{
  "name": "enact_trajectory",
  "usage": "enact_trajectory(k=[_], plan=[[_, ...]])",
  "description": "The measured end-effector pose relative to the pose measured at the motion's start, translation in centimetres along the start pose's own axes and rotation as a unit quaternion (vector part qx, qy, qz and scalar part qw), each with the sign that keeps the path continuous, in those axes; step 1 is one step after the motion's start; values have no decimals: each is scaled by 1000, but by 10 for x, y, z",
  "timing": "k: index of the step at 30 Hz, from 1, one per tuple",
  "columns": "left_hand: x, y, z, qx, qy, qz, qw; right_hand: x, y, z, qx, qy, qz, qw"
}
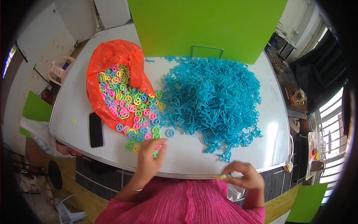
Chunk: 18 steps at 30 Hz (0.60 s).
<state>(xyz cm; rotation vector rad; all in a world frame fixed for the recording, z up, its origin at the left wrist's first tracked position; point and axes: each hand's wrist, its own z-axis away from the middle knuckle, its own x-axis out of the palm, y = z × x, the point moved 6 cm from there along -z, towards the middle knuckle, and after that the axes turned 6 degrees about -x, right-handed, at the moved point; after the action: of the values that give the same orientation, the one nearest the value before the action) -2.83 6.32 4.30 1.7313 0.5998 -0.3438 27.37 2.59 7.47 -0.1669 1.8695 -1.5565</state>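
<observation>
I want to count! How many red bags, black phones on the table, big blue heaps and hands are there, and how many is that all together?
Red bag: 1
Black phone: 1
Big blue heap: 1
Hands: 2 (left hand and right hand)
Total: 5

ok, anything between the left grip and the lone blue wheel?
Nothing visible. The blue wheel lies uncovered on the white tabletop, just past the left grip; other loose wheels lie left of it, the turquoise pile beyond.
</observation>
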Motion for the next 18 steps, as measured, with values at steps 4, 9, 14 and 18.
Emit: enact_trajectory(k=[4, 9, 14, 18], plan=[[-46, -19, -8, 12, 78, -156, 985, -12, 8, 69, 171, -144, 119, 967], [-38, -26, -18, 14, 66, -168, 984, -13, 24, 91, 288, -179, 233, 911], [-15, -22, -25, 67, 51, -229, 970, 0, -6, 15, 42, -65, 139, 987], [-14, -26, -32, 36, 43, -208, 976, 22, 2, -50, -63, 11, 284, 957]])
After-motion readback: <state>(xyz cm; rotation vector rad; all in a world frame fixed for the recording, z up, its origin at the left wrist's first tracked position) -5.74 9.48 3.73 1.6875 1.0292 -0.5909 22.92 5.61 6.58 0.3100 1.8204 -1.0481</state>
